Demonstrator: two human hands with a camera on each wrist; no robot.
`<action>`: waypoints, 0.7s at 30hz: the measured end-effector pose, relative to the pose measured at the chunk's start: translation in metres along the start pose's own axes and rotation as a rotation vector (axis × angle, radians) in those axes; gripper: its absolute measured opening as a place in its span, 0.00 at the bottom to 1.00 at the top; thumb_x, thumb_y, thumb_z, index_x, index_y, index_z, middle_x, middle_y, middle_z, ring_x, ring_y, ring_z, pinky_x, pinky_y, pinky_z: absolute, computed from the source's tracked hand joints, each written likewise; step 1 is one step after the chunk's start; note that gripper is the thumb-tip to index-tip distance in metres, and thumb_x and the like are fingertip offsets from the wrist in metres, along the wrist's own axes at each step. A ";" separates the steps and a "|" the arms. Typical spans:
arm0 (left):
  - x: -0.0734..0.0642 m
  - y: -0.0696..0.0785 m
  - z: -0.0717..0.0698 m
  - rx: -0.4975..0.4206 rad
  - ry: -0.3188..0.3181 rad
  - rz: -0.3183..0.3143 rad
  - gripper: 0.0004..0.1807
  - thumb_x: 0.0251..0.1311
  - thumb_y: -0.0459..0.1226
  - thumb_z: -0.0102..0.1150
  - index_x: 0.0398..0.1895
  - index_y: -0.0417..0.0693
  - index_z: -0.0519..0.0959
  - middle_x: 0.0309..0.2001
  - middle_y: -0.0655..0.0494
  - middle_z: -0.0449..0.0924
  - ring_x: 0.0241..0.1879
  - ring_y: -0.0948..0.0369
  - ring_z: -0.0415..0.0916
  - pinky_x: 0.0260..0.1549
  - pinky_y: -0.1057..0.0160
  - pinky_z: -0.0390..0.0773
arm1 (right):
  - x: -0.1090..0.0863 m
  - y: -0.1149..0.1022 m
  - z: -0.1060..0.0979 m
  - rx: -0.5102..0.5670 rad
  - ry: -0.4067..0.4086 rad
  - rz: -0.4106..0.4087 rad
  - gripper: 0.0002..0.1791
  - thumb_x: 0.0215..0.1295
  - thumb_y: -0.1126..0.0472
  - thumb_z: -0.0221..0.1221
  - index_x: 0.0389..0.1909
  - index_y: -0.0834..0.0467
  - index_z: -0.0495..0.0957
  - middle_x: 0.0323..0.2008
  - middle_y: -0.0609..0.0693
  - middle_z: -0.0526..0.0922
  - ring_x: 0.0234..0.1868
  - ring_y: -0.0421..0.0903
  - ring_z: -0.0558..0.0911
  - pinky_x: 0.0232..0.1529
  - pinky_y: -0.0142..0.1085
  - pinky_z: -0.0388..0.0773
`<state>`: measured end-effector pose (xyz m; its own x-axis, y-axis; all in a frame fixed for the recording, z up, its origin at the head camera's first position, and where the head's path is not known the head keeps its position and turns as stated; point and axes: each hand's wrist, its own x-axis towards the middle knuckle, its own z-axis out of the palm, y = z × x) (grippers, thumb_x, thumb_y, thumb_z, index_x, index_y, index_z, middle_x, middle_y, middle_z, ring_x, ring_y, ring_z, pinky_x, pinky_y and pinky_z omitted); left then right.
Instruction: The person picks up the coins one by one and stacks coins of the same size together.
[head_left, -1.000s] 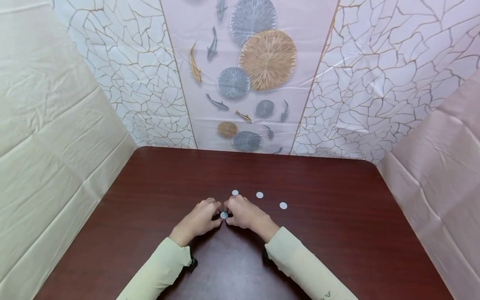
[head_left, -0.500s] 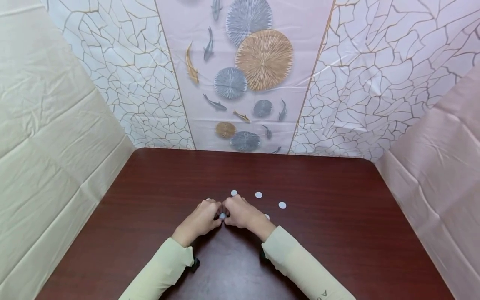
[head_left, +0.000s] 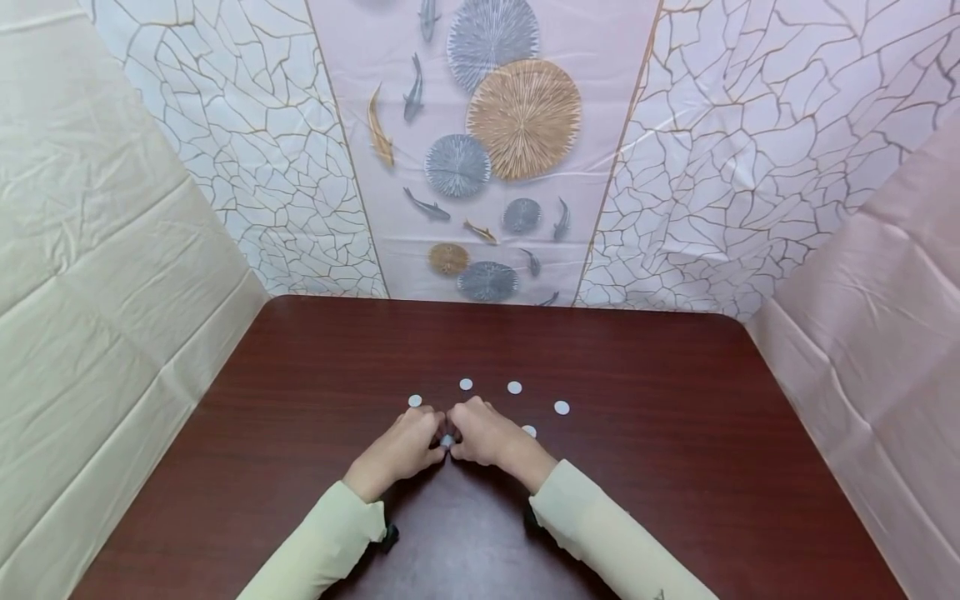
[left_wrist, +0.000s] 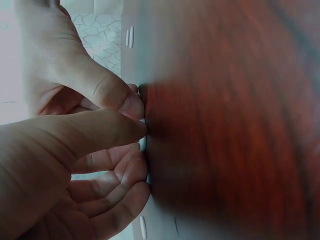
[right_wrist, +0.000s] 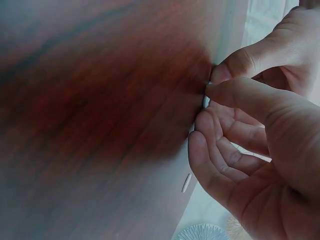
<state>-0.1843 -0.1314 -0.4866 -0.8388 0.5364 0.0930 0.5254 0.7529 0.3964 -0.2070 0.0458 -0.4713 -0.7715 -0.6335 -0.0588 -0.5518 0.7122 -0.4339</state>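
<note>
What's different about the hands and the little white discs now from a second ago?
The left hand and right hand came a little nearer the person, and the middle disc between their fingers came along. Now the left disc shows better, and part of the right disc peeks out. Nothing was plainly let go. The other three discs stayed put on the table.
</note>
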 end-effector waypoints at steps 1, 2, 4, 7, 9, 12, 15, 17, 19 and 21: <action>-0.001 0.001 0.000 0.000 0.000 0.009 0.09 0.56 0.28 0.73 0.29 0.42 0.80 0.30 0.52 0.77 0.31 0.61 0.73 0.28 0.65 0.75 | -0.002 0.000 0.000 -0.003 0.001 0.000 0.11 0.56 0.67 0.73 0.23 0.53 0.80 0.19 0.39 0.74 0.22 0.35 0.72 0.28 0.30 0.72; -0.002 0.002 0.000 0.004 0.001 0.018 0.09 0.56 0.29 0.73 0.29 0.42 0.79 0.30 0.52 0.76 0.31 0.61 0.73 0.28 0.65 0.75 | -0.003 0.000 0.001 -0.005 0.003 -0.002 0.12 0.55 0.67 0.73 0.22 0.53 0.79 0.19 0.39 0.74 0.22 0.35 0.72 0.28 0.30 0.72; -0.003 0.003 0.000 0.010 0.001 0.026 0.09 0.56 0.29 0.73 0.29 0.42 0.79 0.30 0.52 0.77 0.31 0.61 0.73 0.28 0.65 0.75 | -0.005 0.000 0.002 -0.005 0.009 -0.006 0.13 0.55 0.67 0.73 0.22 0.52 0.79 0.18 0.38 0.74 0.22 0.35 0.72 0.27 0.30 0.72; -0.003 0.005 0.001 0.026 -0.008 0.012 0.09 0.58 0.30 0.73 0.30 0.43 0.79 0.31 0.52 0.77 0.31 0.62 0.72 0.28 0.64 0.74 | -0.007 0.002 0.002 -0.002 0.020 -0.027 0.12 0.54 0.67 0.73 0.22 0.52 0.80 0.19 0.38 0.75 0.22 0.35 0.73 0.28 0.30 0.72; -0.003 0.006 0.002 0.025 -0.021 -0.007 0.09 0.59 0.31 0.73 0.30 0.43 0.79 0.31 0.52 0.76 0.30 0.62 0.71 0.28 0.64 0.74 | -0.008 0.004 0.001 0.004 0.019 -0.041 0.09 0.55 0.68 0.73 0.25 0.53 0.83 0.20 0.39 0.77 0.23 0.35 0.73 0.28 0.30 0.73; -0.002 0.006 0.003 0.027 -0.023 -0.008 0.08 0.60 0.32 0.73 0.32 0.43 0.79 0.32 0.53 0.77 0.31 0.62 0.72 0.28 0.65 0.75 | -0.012 0.008 -0.007 -0.011 0.016 -0.065 0.05 0.56 0.67 0.73 0.30 0.56 0.86 0.24 0.43 0.83 0.26 0.37 0.78 0.31 0.31 0.77; -0.002 0.006 0.003 0.025 -0.002 0.015 0.08 0.58 0.31 0.73 0.33 0.42 0.81 0.32 0.52 0.79 0.32 0.61 0.75 0.29 0.65 0.77 | -0.019 0.015 -0.021 -0.044 0.031 -0.108 0.06 0.58 0.66 0.73 0.36 0.60 0.87 0.30 0.49 0.87 0.32 0.41 0.84 0.37 0.33 0.82; -0.003 0.005 0.002 0.023 0.011 0.026 0.08 0.57 0.30 0.73 0.33 0.42 0.81 0.32 0.52 0.79 0.32 0.61 0.77 0.31 0.65 0.78 | -0.026 0.021 -0.031 -0.065 0.048 -0.135 0.09 0.59 0.65 0.74 0.39 0.62 0.87 0.33 0.52 0.88 0.36 0.44 0.86 0.41 0.34 0.84; -0.004 0.005 0.001 0.017 0.022 0.027 0.08 0.56 0.30 0.74 0.33 0.41 0.82 0.32 0.52 0.80 0.33 0.61 0.77 0.32 0.65 0.79 | -0.033 0.027 -0.041 -0.080 0.057 -0.152 0.10 0.59 0.65 0.73 0.41 0.64 0.86 0.35 0.53 0.87 0.37 0.45 0.86 0.41 0.34 0.85; -0.004 0.005 0.001 0.009 0.027 0.025 0.08 0.55 0.30 0.74 0.33 0.41 0.81 0.32 0.52 0.79 0.33 0.60 0.78 0.32 0.64 0.79 | -0.040 0.034 -0.050 -0.089 0.055 -0.146 0.11 0.60 0.66 0.73 0.42 0.65 0.86 0.37 0.53 0.86 0.38 0.45 0.86 0.42 0.34 0.85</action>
<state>-0.1781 -0.1299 -0.4858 -0.8289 0.5446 0.1275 0.5474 0.7429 0.3853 -0.2110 0.1107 -0.4389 -0.6958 -0.7166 0.0491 -0.6832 0.6392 -0.3531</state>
